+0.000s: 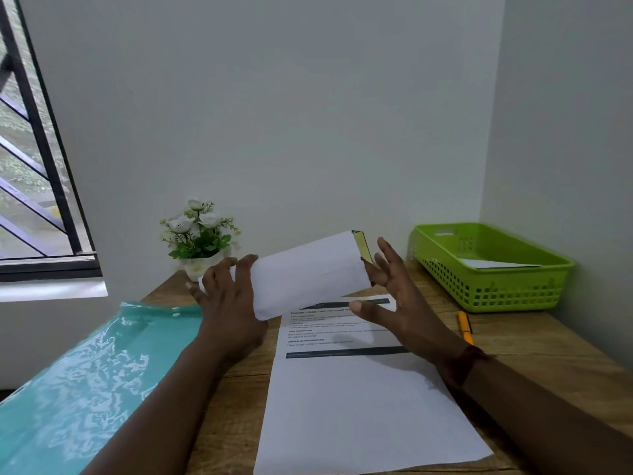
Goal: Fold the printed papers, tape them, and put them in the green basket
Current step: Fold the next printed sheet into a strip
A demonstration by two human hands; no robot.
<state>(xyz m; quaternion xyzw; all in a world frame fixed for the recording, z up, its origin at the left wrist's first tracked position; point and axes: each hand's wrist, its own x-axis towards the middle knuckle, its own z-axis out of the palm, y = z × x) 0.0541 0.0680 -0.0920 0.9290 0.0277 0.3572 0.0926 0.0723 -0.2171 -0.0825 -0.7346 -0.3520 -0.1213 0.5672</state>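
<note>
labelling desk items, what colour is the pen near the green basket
The pen is orange; the head view shows it best.

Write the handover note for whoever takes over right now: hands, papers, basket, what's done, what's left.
Left hand grips the left end of the folded paper, held above the table.
Right hand is open, fingers spread at its right end.
Green basket sits at the far right with another paper inside.
Done: that paper binned, this one folded; taped or not, cannot tell.
Left: basket this one, then fold, tape and basket the flat printed sheet on the table.
</note>
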